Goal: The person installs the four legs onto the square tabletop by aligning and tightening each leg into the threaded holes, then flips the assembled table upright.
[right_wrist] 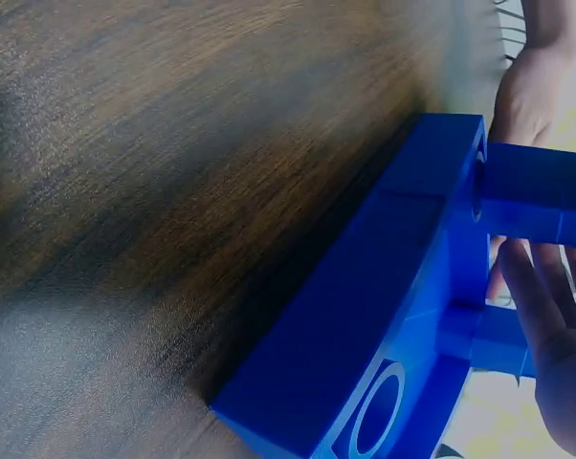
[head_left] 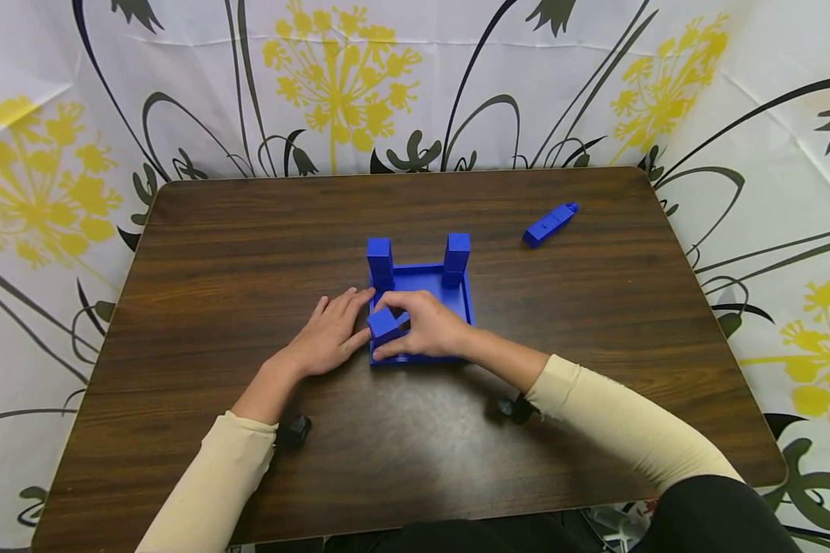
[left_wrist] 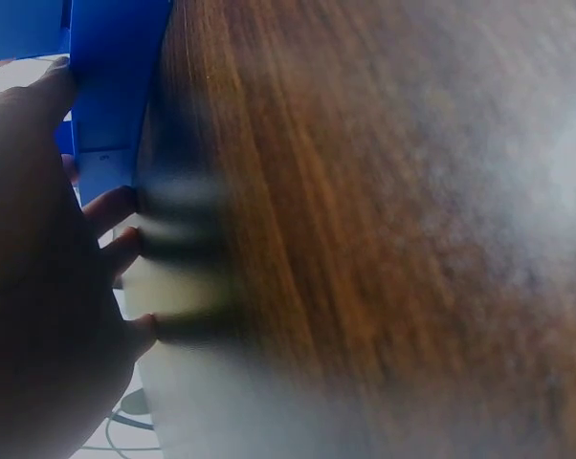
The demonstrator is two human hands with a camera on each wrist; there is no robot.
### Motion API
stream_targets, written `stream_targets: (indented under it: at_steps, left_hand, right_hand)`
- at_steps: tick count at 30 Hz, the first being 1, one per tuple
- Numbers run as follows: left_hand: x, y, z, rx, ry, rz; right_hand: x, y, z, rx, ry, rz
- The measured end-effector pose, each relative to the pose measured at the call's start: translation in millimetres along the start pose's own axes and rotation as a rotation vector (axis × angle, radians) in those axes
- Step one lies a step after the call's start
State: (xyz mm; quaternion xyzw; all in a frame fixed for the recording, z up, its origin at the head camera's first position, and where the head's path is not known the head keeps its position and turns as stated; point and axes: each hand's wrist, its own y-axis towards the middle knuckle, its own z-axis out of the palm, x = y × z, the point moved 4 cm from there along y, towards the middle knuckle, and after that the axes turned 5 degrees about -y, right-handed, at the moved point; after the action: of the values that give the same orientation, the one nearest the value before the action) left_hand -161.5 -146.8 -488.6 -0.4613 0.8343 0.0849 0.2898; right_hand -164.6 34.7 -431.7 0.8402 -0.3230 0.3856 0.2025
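Blue posts [head_left: 379, 261] are standing at the far corners of the tray [head_left: 449, 307]; the right hand [head_left: 434, 326] is clamping its grip on a third post [head_left: 383, 326], near-left, the left hand [head_left: 327, 330] resting alongside, fingers apart. A fourth post [head_left: 550, 225] is lying loose on the tabletop [head_left: 560, 307]; the near-right socket [right_wrist: 376, 411] is showing bare. No writing is reading legibly.

Right hand [head_left: 430, 326] partly hides the blue tray [head_left: 418, 281].
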Motion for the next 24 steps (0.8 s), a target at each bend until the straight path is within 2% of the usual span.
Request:
stream_targets:
  at_steps: [4, 9, 15, 19, 24]
  left_hand:
    - [-0.1, 0.2, 0.2, 0.005, -0.006, -0.003]
    - [-1.7, 0.4, -0.4, 0.004, -0.004, 0.003]
    - [-3.5, -0.7, -1.1, -0.006, -0.005, 0.015]
    - [-1.9, -1.4, -0.7, -0.007, -0.003, 0.015]
    - [-1.0, -0.9, -0.6, 0.006, 0.009, 0.008]
  right_hand:
    - [0.4, -0.6, 0.6, -0.035, -0.040, -0.010]
    - [-1.6, -1.9, 1.1, -0.017, -0.033, -0.018]
    - [-2.9, -3.3, 0.1, 0.104, 0.099, -0.049]
    - [-1.6, -3.2, -1.1, 0.195, 0.211, -0.103]
    - [0.4, -1.6, -0.8, 0.260, 0.338, -0.168]
